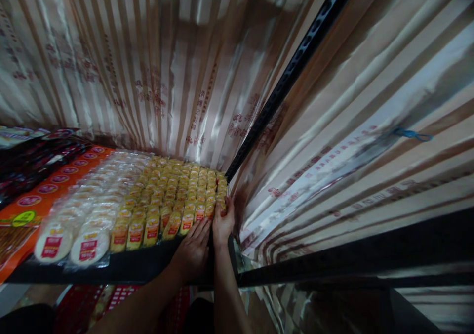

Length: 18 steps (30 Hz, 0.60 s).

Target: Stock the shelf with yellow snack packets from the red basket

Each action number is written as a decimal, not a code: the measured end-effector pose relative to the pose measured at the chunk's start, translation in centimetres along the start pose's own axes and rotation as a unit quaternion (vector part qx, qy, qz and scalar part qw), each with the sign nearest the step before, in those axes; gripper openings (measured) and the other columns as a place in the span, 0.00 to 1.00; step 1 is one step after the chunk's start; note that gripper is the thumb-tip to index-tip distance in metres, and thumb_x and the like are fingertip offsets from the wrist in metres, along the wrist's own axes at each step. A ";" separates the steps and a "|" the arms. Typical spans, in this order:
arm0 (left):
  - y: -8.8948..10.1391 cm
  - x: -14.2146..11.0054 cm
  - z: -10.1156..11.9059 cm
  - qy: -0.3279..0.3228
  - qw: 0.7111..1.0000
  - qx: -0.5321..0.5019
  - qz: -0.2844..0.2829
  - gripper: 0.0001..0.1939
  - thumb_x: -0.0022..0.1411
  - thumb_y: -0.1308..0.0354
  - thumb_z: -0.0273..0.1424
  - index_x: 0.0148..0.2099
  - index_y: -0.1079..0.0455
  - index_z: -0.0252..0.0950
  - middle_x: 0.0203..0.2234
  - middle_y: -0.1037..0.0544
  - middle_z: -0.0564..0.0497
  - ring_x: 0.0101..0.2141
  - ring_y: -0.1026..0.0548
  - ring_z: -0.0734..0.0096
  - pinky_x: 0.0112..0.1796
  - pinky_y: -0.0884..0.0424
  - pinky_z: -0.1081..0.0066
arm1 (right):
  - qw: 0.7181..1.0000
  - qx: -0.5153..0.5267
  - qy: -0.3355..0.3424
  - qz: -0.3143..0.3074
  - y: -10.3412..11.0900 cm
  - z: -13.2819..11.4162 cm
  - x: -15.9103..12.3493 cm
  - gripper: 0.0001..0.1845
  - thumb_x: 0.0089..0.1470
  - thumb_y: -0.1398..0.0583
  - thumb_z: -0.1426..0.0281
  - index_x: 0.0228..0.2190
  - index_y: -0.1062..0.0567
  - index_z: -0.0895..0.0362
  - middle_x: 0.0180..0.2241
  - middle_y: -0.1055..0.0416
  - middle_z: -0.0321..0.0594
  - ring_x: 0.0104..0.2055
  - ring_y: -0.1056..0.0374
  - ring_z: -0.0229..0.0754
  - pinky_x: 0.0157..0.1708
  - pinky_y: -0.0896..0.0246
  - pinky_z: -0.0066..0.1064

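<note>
Rows of small yellow packaged snacks with red labels stand upright at the right end of a dark shelf. The fingers of my left hand are stretched out and rest against the front packs near the shelf's front edge. At the right corner my right hand reaches along the outermost row, its thumb and fingers around a yellow pack at the end. That pack is mostly hidden by the fingers.
Left of the yellow packs are round white wrapped cakes, an orange bag and dark bags. A black perforated post rises at the corner. Printed plastic sheeting hangs behind. A red basket is below.
</note>
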<state>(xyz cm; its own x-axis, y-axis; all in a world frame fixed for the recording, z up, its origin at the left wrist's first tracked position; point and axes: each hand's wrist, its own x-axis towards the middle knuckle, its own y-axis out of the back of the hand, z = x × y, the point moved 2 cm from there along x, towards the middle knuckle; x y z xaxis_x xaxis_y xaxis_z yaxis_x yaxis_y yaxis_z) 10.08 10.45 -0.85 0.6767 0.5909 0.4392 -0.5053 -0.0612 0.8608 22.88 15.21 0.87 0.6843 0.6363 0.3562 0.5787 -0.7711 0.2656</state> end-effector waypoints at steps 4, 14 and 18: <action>0.1 0.1 0.1 -0.006 1.000 0.001 -0.006 0.28 0.62 0.56 0.27 0.64 0.48 0.25 0.62 0.45 0.39 0.63 0.54 0.57 0.60 0.45 0.55 | 1.000 0.015 -0.010 -0.015 0.0 0.0 -0.1 0.32 0.52 0.46 0.56 0.53 0.36 0.62 0.53 0.34 0.52 0.56 0.39 0.47 0.56 0.47 0.40; 0.2 0.0 0.1 -0.004 1.000 0.001 0.007 0.25 0.63 0.58 0.27 0.61 0.44 0.24 0.61 0.44 0.38 0.63 0.54 0.59 0.60 0.46 0.55 | 0.997 0.010 -0.078 -0.025 0.9 1.7 1.7 0.27 0.50 0.54 0.65 0.48 0.30 0.62 0.49 0.30 0.50 0.51 0.35 0.45 0.52 0.42 0.38; 0.0 0.0 0.0 -0.006 1.000 0.011 0.006 0.25 0.63 0.58 0.27 0.61 0.44 0.24 0.62 0.44 0.38 0.64 0.55 0.59 0.60 0.46 0.55 | 0.995 0.016 -0.085 -0.043 0.7 2.5 1.5 0.29 0.50 0.53 0.63 0.51 0.32 0.61 0.51 0.32 0.47 0.53 0.36 0.45 0.53 0.44 0.39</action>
<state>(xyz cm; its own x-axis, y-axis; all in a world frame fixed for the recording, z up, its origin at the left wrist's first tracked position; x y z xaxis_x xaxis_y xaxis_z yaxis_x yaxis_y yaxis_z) 10.06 10.44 -0.80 0.6774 0.5803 0.4521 -0.5008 -0.0865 0.8612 25.47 15.68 -0.63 0.6952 0.6972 0.1749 0.6509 -0.7138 0.2586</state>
